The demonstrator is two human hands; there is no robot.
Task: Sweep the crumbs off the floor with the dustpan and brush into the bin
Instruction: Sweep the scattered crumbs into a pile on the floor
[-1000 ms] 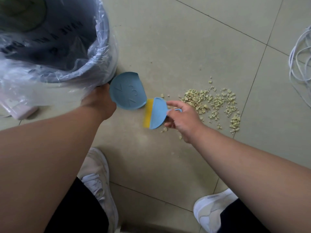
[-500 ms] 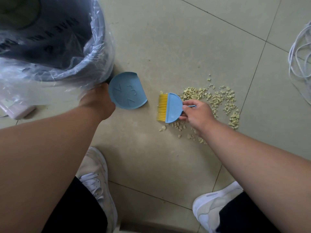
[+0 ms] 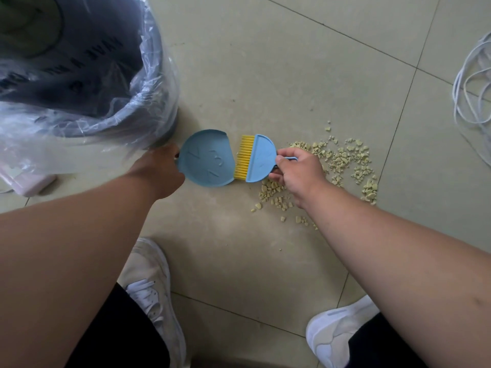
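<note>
Crumbs (image 3: 342, 166) in one scatter, one dustpan (image 3: 206, 158) in left hand (image 3: 159, 172) grip, one brush (image 3: 256, 158) in right hand (image 3: 299, 172) grip

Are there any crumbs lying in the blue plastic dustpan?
No, the blue plastic dustpan shows only bare embossed plastic.

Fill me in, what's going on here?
A person is sweeping crumbs off the tile floor. The left hand holds a blue dustpan on the floor beside the bin. The right hand grips the brush, its yellow bristles at the pan's open edge. The pan looks empty; the crumbs lie on the floor by the right hand.
</note>
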